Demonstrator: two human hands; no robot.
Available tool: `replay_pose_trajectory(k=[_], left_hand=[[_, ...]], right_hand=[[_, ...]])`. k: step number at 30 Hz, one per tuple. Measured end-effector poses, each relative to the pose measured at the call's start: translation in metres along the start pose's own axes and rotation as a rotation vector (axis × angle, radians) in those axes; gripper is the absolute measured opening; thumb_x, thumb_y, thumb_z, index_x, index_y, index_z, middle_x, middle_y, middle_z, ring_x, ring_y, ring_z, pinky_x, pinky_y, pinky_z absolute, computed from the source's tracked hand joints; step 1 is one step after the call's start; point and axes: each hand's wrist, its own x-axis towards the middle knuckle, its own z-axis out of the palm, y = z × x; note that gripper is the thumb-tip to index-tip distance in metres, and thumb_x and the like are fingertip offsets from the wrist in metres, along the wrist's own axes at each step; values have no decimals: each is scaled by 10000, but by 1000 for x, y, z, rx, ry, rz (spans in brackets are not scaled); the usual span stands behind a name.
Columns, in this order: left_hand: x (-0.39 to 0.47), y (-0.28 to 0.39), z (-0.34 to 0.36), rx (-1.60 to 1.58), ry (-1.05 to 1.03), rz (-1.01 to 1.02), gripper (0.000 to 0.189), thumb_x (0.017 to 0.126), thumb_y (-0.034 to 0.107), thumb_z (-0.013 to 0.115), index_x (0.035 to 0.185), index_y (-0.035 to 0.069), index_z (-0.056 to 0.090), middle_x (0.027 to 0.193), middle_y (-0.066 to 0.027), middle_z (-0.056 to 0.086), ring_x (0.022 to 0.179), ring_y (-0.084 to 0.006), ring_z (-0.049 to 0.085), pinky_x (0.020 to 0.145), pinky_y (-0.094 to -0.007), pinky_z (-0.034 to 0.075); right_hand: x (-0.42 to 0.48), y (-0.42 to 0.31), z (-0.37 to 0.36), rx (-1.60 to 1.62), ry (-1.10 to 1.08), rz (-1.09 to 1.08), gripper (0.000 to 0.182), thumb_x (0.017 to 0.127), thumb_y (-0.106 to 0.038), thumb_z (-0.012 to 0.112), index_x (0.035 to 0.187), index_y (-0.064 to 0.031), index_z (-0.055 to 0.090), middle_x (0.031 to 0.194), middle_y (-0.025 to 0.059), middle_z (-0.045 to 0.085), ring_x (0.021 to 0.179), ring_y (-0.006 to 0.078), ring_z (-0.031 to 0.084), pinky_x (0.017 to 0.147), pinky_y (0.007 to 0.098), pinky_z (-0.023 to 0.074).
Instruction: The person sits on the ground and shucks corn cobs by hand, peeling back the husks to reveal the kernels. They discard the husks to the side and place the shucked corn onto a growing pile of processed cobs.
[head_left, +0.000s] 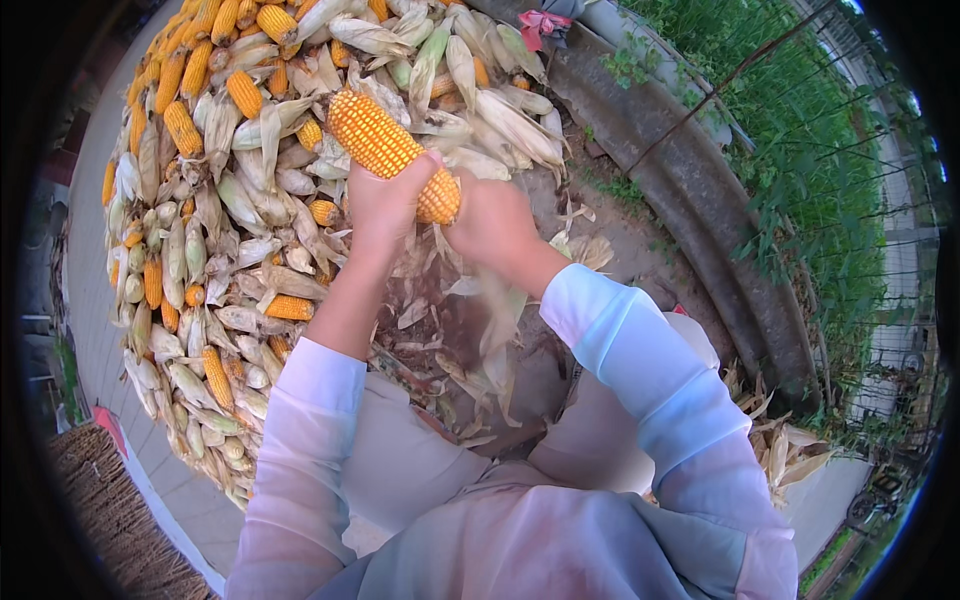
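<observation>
My left hand (384, 199) is wrapped around a bare yellow ear of corn (375, 139), thumb across its kernels. The ear tilts, with its dark tip up and to the left. At its lower end, my right hand (491, 217) is closed in a fist against the base. Pale, blurred corn husk (499, 330) hangs below this fist and seems gripped in it; my fingers hide the exact hold. A large heap of corn ears, many in dry husks (251, 195) and several bare (182, 127), spreads ahead and to my left.
Loose husk scraps lie on the dirt ground (457, 322) between my knees. A curved grey metal sheet (675, 172) edges the right side, with green plants (810, 142) and wire mesh behind it. A bundle of brown stalks (120, 510) is at lower left, beside paving (176, 480).
</observation>
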Motion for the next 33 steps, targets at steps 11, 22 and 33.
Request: replay_pose_trajectory(k=[11, 22, 33], left_hand=[[-1, -7, 2, -97, 54, 9, 385, 835, 39, 789, 1114, 12, 525, 964, -58, 638, 823, -136, 645, 755, -295, 538], [-22, -12, 19, -186, 229, 31, 336, 869, 14, 755, 1136, -3, 551, 1056, -88, 671, 938, -166, 676, 864, -314, 549], [-19, -14, 9, 88, 167, 127, 267, 844, -24, 757, 1055, -4, 594, 944, -67, 688, 829, -144, 667, 790, -304, 547]], right_hand=[[5, 11, 14, 218, 57, -39, 498, 685, -136, 802, 1104, -4, 569, 1009, 231, 695, 968, 387, 687, 829, 461, 538], [11, 15, 32, 702, -97, 159, 614, 696, -211, 892, 1184, -59, 552, 1031, 179, 718, 977, 319, 709, 857, 391, 538], [0, 7, 28, 476, -113, 179, 344, 806, -165, 732, 1083, -12, 599, 937, 255, 710, 929, 436, 692, 802, 484, 545]])
